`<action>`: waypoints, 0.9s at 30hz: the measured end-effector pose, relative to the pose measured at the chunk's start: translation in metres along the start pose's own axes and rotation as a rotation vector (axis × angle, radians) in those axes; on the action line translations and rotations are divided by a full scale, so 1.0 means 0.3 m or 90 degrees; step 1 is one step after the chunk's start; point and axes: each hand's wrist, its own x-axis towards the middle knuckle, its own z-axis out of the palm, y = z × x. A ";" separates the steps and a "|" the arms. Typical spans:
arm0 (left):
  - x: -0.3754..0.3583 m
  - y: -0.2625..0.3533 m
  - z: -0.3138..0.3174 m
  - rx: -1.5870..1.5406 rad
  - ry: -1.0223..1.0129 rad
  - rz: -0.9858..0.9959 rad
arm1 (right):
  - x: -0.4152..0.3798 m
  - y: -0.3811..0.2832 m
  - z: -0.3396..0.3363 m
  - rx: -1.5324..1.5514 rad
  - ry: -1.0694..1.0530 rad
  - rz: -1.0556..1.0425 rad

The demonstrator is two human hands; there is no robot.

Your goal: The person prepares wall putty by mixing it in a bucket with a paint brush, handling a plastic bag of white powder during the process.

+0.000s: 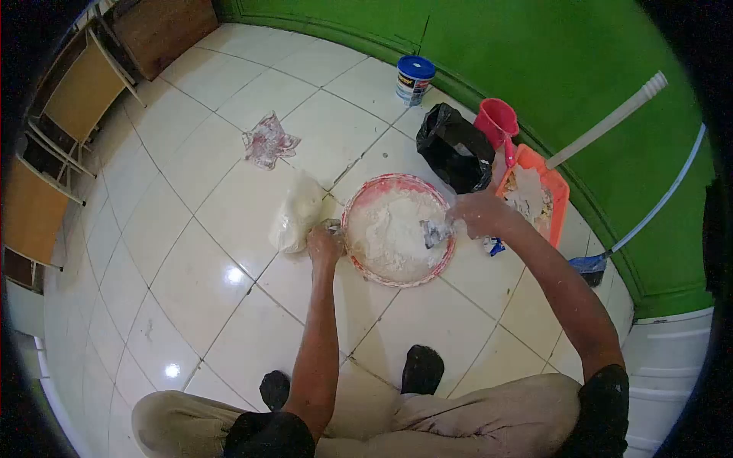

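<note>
A round red-rimmed basin (350,256) with white powder (393,229) in it stands on the floor before me. My right hand (479,215), slightly blurred, is closed at the basin's right rim. From its fingers a powder-smeared, white-and-grey crumpled piece (436,233) reaches over the powder. My left hand (326,243) is closed at the left rim, with a small greyish thing (330,226) at its fingertips; I cannot tell what that is. Right beside it lies a clear plastic bag (296,210) filled with something white.
Behind the basin stand an open black plastic bag (456,153), a pink dipper (496,120) and a blue-lidded tub (414,79). An orange dustpan (560,200) holds debris; a blue broom (589,266) leans nearby. Crumpled plastic (269,141) lies on the tiles. Chairs (84,91) line the left.
</note>
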 end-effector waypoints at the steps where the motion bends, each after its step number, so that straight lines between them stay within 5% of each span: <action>1: -0.001 0.041 -0.032 -0.087 -0.066 -0.095 | 0.002 -0.001 -0.006 0.038 0.043 -0.038; 3: -0.006 0.055 -0.044 -0.076 -0.067 -0.098 | 0.017 -0.018 -0.012 0.075 0.086 -0.078; 6: -0.004 0.056 -0.048 -0.070 -0.061 -0.087 | 0.041 -0.046 -0.003 0.083 -0.065 -0.067; 13: -0.007 0.078 -0.064 -0.088 -0.064 -0.099 | 0.068 0.020 0.024 0.001 0.013 -0.041; 17: 0.003 -0.073 0.046 0.012 -0.019 -0.065 | 0.110 0.031 -0.021 -0.051 0.058 -0.027; 19: -0.006 -0.141 0.068 0.000 0.011 0.146 | 0.128 -0.005 -0.068 -0.014 0.038 0.006; 20: -0.005 -0.130 0.061 0.002 0.013 0.144 | 0.140 -0.022 -0.084 0.023 0.017 0.040; 22: -0.004 -0.062 0.035 0.007 -0.015 -0.025 | 0.164 -0.053 -0.063 0.080 0.062 -0.016; 27: -0.008 -0.024 0.014 -0.156 -0.042 -0.146 | 0.230 -0.180 -0.090 0.106 0.022 -0.174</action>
